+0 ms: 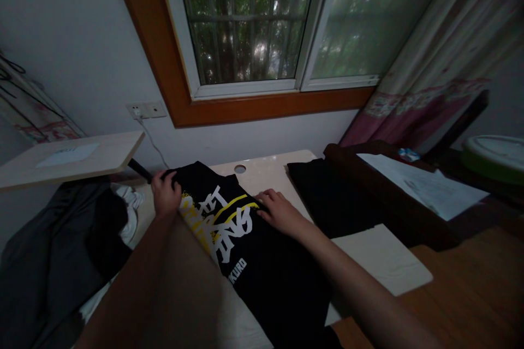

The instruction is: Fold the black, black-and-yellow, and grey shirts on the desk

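A black T-shirt point(270, 267) with white and yellow lettering lies lengthwise on the pale table, its left side turned in along a straight edge. At its far left corner, my left hand point(167, 196) is closed on the cloth, with the thumb and fingers at the edge. My right hand point(280, 211) rests on the shirt's right edge beside the yellow stripes. Its fingers are extended and a little apart; part of the thumb's contact with the cloth is hard to see in the dim light.
To the right lies a folded black cloth point(333, 196), next to a dark brown piece of furniture point(393, 202) with paper sheets point(421, 185) on it. Grey and black clothes point(53, 256) are heaped at left, below a raised board point(102, 155). The pale table point(274, 169) has a round hole near the wall.
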A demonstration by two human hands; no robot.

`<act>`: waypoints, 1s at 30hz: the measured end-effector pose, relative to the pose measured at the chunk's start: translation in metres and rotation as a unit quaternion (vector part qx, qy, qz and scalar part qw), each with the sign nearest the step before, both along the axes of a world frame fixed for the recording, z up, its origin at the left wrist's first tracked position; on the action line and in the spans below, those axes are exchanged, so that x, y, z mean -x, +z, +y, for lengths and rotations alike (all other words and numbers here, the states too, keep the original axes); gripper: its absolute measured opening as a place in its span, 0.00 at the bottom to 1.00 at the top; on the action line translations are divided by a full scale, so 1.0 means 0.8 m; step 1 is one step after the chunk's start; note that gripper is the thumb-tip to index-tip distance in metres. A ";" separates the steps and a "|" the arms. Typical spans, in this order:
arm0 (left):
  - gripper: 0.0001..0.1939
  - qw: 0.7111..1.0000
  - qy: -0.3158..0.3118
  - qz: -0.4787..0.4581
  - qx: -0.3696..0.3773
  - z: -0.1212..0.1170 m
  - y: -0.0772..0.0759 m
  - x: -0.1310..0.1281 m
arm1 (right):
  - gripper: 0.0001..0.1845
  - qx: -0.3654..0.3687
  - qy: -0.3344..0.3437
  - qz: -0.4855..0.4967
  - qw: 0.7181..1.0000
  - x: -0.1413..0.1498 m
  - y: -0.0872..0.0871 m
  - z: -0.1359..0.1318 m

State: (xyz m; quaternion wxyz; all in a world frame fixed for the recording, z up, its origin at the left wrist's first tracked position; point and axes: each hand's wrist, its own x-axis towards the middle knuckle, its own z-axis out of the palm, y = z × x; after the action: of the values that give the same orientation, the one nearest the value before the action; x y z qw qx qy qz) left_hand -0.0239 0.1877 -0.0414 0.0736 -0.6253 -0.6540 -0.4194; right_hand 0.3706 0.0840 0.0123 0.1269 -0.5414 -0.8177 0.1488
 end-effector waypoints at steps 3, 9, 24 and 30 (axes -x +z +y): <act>0.18 0.966 -0.213 0.101 0.104 -0.004 -0.001 -0.018 | 0.26 -0.040 0.015 0.001 0.999 0.023 -0.018 -0.012; 0.27 0.915 -0.272 0.203 0.219 0.020 -0.013 -0.045 | 0.24 -0.103 0.021 -0.002 0.994 0.034 -0.051 -0.026; 0.35 0.919 -0.039 0.237 0.313 0.088 -0.018 -0.005 | 0.23 -0.147 0.038 0.004 0.988 0.020 -0.057 -0.035; 0.32 0.945 0.003 0.238 0.226 0.079 -0.013 -0.016 | 0.23 -0.149 0.039 0.010 0.988 0.019 -0.056 -0.036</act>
State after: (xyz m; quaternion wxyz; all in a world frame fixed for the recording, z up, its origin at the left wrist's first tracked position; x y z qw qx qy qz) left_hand -0.0111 0.2513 -0.0517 0.0852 -0.7052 -0.6968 -0.0992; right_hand 0.3552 0.0553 -0.0328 0.2090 -0.4825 -0.8498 0.0355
